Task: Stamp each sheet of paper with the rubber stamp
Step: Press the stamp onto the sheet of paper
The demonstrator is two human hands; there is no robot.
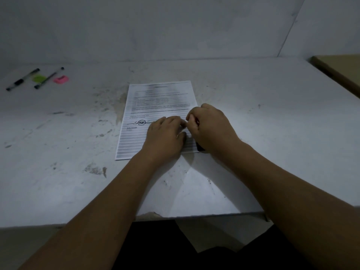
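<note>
Right hand (209, 127) is curled into a fist over the lower right edge of the sheet of paper (155, 98). Its fingers and thumb are wrapped round what I take to be the rubber stamp (200, 147). Only a dark end of the stamp shows, poking out under the heel of the hand at the paper's edge. Whether that end touches the sheet or hangs just above it cannot be told.

Left hand (165, 133) lies palm down on the sheet just beside the right, fingers loosely bent and gripping nothing, their tips meeting the right hand's fingers.

The step in hand looks like setting the stamp for a print. To do it well, the left hand should bear flat on the sheet so it cannot slide on the table (58, 152). The right hand should bring the stamp's face square to the paper, press straight down with even weight and no rocking, then lift straight off to avoid a smear. So close to the edge, part of the print could land on the table, so a spot further in would be safer.

Beyond the left fingertips, a round mark (141, 122) sits on the sheet's left half, apart from the stamp, with the left hand between them. Whether more sheets lie beneath cannot be told.

Far off at the table's left lie two pens (22, 79), with a green piece (38, 77) between them and a pink piece (61, 79) beside them.
</note>
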